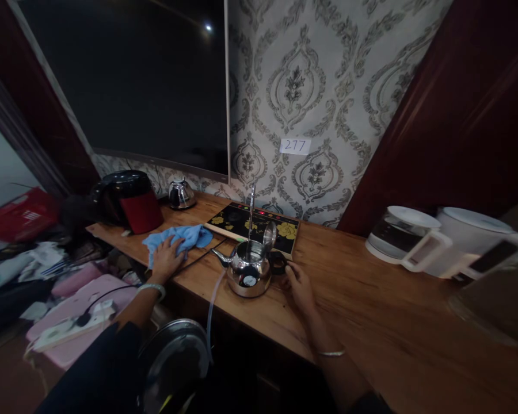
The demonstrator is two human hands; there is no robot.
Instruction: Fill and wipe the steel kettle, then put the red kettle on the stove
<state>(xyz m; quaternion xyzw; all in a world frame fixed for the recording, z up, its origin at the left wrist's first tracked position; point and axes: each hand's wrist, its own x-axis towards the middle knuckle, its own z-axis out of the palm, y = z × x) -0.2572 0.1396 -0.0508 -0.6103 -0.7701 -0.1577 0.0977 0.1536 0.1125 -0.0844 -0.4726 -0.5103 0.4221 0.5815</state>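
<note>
The left hand (166, 260) lay flat, fingers released, on a blue cloth (179, 237) on the bench (371, 322). The right hand (299, 284) grasped the handle of the open kettle (249, 269) standing just before the stove (254, 226).

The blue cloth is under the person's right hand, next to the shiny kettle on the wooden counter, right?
Not quite. In the head view the blue cloth lies under the left hand. The right hand is at the handle of the shiny kettle on the wooden counter.
</note>
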